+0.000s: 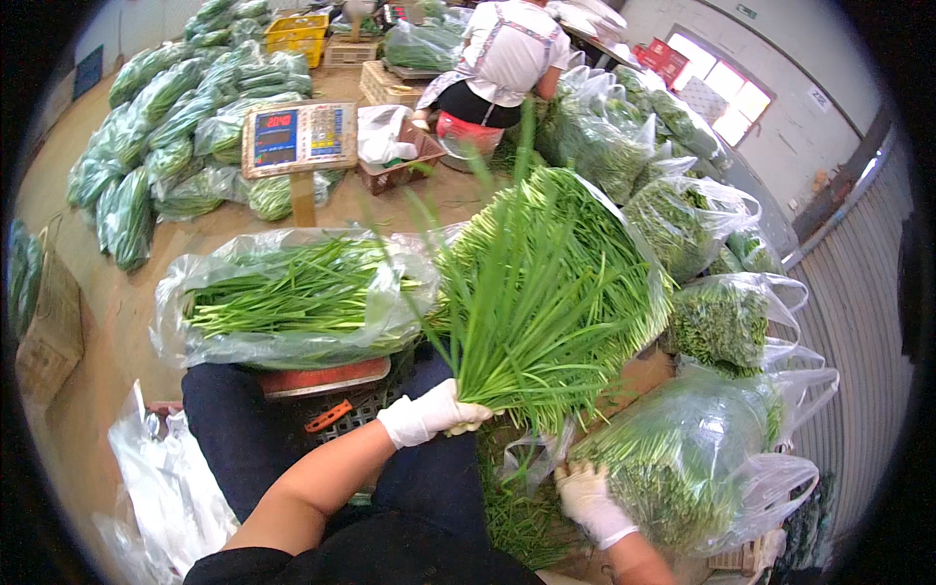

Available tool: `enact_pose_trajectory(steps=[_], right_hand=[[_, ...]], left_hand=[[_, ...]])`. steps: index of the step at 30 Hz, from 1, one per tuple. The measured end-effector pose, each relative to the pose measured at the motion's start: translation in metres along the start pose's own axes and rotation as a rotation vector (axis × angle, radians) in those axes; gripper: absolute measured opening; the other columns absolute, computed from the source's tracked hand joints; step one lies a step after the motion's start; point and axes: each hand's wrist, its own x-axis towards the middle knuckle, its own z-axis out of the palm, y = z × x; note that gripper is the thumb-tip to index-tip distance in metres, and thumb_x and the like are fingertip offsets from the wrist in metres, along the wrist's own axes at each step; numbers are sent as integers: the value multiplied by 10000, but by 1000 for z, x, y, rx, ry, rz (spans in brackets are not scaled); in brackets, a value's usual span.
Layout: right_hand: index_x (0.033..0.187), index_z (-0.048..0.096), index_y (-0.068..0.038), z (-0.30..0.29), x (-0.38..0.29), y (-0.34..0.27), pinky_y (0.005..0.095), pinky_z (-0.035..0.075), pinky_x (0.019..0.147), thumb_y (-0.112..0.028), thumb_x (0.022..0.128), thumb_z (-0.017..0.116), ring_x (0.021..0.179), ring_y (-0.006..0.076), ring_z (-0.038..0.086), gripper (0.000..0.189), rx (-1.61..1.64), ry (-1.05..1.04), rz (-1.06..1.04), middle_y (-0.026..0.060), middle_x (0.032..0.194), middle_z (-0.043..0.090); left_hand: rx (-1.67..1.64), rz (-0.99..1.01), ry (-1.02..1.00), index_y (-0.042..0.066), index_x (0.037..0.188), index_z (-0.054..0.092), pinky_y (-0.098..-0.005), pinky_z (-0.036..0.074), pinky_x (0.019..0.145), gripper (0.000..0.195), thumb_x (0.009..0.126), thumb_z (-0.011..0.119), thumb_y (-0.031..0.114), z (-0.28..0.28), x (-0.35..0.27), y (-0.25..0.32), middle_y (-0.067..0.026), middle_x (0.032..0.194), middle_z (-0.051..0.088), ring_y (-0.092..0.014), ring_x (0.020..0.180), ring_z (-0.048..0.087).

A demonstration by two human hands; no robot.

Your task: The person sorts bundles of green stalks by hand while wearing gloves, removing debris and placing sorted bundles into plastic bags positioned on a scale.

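Note:
My left hand (436,415), in a white glove, grips the pale stem ends of a bunch of long green leafy stalks (504,329), which fan upward. Behind the bunch lies a large heap of the same greens (585,227). My right hand (594,503), also gloved, is low on the right beside a full clear plastic bag of greens (673,468); whether its fingers touch the bag is unclear. In front of me, an open clear bag of greens (292,292) rests on a red-edged scale (325,378). The scale's display panel (300,139) stands behind it.
An orange-handled tool (328,415) lies on a black crate (365,409) between my legs. White plastic bags (172,482) are at lower left. Bagged greens (161,131) are piled at upper left, and filled bags (720,314) line the right. A person (504,51) sits bent over beyond the heap.

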Motion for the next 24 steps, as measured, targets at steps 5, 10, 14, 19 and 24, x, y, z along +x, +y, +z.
enact_pose_trajectory(steps=[5, 10, 14, 19, 24], right_hand=[[1419, 116, -13, -69, 26, -63, 391, 199, 1089, -427, 701, 729, 1344, 304, 214, 1031, 2102, 221, -556, 199, 1447, 221], [1229, 479, -24, -148, 62, -87, 327, 464, 850, -101, 800, 617, 900, 202, 552, 457, 2829, 525, -521, 63, 998, 567], [1200, 509, 6, -197, 68, -65, 298, 502, 711, -78, 786, 618, 759, 128, 557, 436, 2713, 615, -717, 16, 868, 577], [1241, 448, 51, -297, 55, -84, 248, 488, 696, -82, 790, 632, 742, 96, 549, 504, 2460, 717, -1165, -4, 860, 536], [1107, 575, -55, -361, 92, -148, 259, 487, 732, -42, 773, 646, 830, 117, 573, 342, 1910, 890, -1116, 64, 1077, 612]], left_hand=[[442, 365, 272, 62, 1001, 601, -261, 444, 484, 242, 809, 624, 207, 8, 11, -30, -39, 685, 602, -160, 524, 558], [1387, 351, 593, 17, 1151, 427, -383, 494, 528, 471, 750, 597, 195, 45, -12, 4, -126, 722, 594, -332, 611, 608], [1379, 606, 429, 22, 1321, 346, -380, 510, 609, 723, 692, 667, 179, 21, -84, 59, -116, 799, 603, -298, 685, 612], [1221, 395, 917, 83, 956, 651, -340, 530, 683, 209, 768, 572, 133, -90, -190, 102, -142, 790, 651, -283, 741, 646], [1869, -181, 1223, 104, 1260, 465, -413, 382, 923, 611, 667, 608, 142, -178, -249, 136, -166, 1167, 545, -312, 1136, 478]])
